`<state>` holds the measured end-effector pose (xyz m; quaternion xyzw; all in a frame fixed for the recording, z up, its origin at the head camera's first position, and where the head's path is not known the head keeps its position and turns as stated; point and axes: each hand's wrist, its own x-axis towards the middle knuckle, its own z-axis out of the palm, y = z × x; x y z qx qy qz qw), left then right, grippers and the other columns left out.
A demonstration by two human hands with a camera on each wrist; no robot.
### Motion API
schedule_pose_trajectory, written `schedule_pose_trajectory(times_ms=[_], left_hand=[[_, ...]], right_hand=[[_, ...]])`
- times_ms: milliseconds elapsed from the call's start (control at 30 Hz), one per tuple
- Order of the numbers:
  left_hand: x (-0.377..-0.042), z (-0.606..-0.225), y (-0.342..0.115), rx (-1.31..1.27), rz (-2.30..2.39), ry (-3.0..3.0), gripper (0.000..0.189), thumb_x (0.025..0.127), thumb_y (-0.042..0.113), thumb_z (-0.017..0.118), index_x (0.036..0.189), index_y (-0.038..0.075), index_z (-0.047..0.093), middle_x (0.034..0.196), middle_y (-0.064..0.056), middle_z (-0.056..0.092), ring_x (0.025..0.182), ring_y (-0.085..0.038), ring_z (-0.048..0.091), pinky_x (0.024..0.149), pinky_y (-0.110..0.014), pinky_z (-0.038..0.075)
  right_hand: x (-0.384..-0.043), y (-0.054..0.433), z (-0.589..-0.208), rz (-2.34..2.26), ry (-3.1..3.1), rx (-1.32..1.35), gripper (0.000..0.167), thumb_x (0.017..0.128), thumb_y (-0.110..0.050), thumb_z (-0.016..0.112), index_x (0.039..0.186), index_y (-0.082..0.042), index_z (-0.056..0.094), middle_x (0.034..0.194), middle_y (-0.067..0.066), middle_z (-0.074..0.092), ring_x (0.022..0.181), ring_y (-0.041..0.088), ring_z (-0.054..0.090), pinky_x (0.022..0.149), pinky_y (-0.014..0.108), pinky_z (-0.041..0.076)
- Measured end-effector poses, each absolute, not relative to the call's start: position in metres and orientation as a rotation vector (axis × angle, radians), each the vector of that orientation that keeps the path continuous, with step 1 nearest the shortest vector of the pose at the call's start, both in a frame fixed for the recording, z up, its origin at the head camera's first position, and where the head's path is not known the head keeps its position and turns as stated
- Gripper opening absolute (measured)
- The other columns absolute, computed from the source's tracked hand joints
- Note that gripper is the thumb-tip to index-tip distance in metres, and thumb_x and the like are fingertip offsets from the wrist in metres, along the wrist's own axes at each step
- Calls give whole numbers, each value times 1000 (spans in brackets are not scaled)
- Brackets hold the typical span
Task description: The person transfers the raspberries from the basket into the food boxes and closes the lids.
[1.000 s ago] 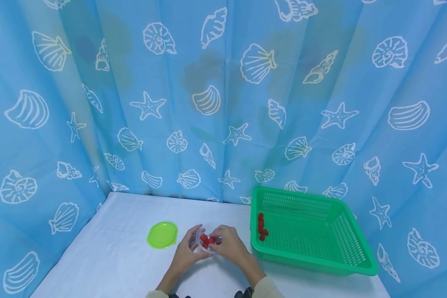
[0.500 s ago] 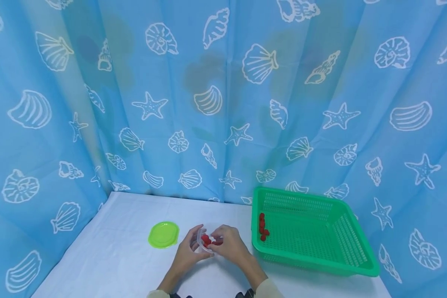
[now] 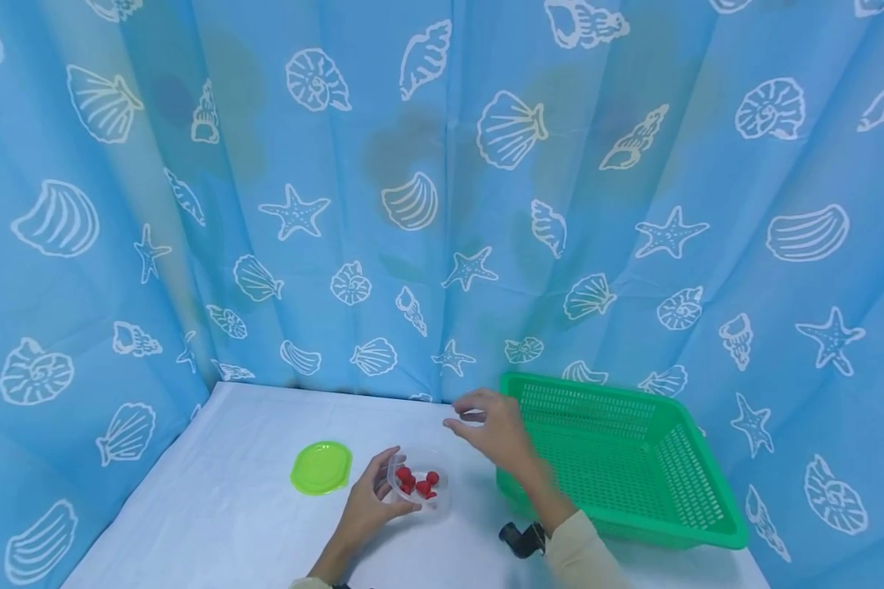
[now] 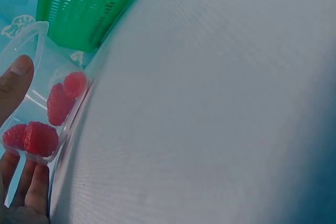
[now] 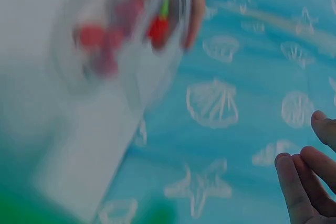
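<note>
Right hand (image 3: 490, 424) has left the tub since half a second ago: it was down among the berries, now it's up at about 2 o'clock from there, beside the basket's 9 o'clock edge. Left hand and tub barely shifted. That forearm now blocks the basket's 9 o'clock end, so the berries lying there earlier are hidden from me.

Clock is the person's view, tub as centre. Largest first: blue shell-print curtain (image 3: 354, 147) at 12, white tabletop (image 3: 206, 499) under everything, green slotted basket (image 3: 648, 523) at 3. Clear tub (image 3: 421, 458) sits mid-table, can't tell if its base is fully down. Lime lid (image 3: 322, 468) off at 9, lying apart from the tub. Smallest: red berries (image 4: 41, 139), a few of them, loose inside the tub.

My read: loading the tub, between pickups, lid for later. Next move probably calls for the right hand to clear the basket rim and pinch another berry, if any are left, with the left keeping the tub steady.

Poses: right fingers stretched forward, thumb apart, nothing held, released. Forearm slants from 5 up toward 11. Left hand (image 3: 364, 501) grasps the tub from 8-9 o'clock, thumb on the near wall, fingers round the far side.
</note>
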<state>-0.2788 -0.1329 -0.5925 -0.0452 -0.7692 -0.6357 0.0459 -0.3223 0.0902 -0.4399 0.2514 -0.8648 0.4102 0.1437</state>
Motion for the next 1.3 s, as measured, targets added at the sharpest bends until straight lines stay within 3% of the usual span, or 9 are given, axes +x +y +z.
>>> schedule_pose_trajectory(times_ms=[200, 300, 500, 900, 1300], left_hand=[[-280, -594, -134, -162, -1951, -2347, 94, 65, 32, 91, 145, 20, 42, 140, -5, 52, 131, -33, 45, 106, -45, 40], [-280, -594, -135, -157, -1955, -2354, 94, 66, 32, 91, 145, 21, 42, 141, -5, 51, 132, -33, 45, 106, -45, 40], [-280, -596, -136, -156, -1960, -2348, 93, 66, 30, 91, 145, 21, 42, 141, -5, 51, 132, -33, 45, 106, -45, 40], [-285, -598, -132, -172, -1950, -2349, 95, 65, 35, 91, 145, 21, 42, 140, -3, 52, 131, -31, 46, 105, -44, 41], [-267, -570, -131, -133, -1950, -2369, 88, 69, 18, 89, 144, 18, 42, 141, -11, 51, 132, -36, 44, 105, -48, 39]], right_hand=[[-368, 133, -432, 1327, -2370, 780, 14, 82, -5, 78, 95, -2, 74, 95, 11, 69, 84, 25, 69, 72, 30, 60], [-389, 153, -439, 1276, -2442, 780, 16, 84, -5, 75, 99, -1, 74, 99, 15, 70, 88, 26, 69, 74, 31, 60], [-415, 182, -455, 1139, -2645, 704, 19, 88, -9, 72, 105, -1, 73, 101, 14, 71, 94, 30, 67, 80, 44, 57], [-423, 214, -497, 1073, -2895, 563, 21, 87, -5, 70, 107, 2, 72, 103, 15, 71, 98, 33, 67, 80, 44, 57], [-428, 215, -518, 1080, -2941, 516, 20, 86, -5, 72, 105, -2, 74, 102, 11, 72, 97, 31, 67, 78, 42, 58]])
